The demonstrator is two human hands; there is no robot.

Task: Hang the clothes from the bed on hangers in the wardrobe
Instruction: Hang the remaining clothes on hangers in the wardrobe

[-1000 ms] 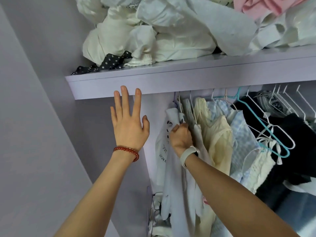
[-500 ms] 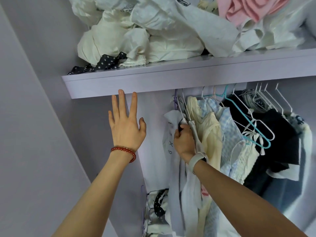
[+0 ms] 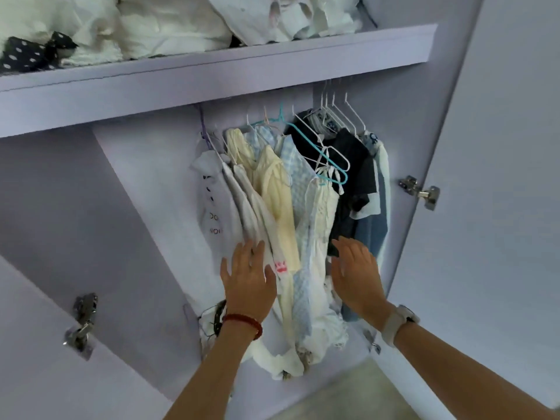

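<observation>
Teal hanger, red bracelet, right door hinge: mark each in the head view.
Teal hanger (image 3: 325, 157), head view: on its sloping arm, in front of the dark garment.
Red bracelet (image 3: 245, 320), head view: on the band across the left wrist.
Right door hinge (image 3: 421, 192), head view: on the metal hinge body.

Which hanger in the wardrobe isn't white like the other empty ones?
The turquoise hanger. It hangs empty in the middle of the rail, in front of the dark clothes, while the bare hangers to its right are all white wire.

Rail hidden behind shelf front. Shelf pile cropped at top edge. White shirt print blurred, unreadable.
</observation>
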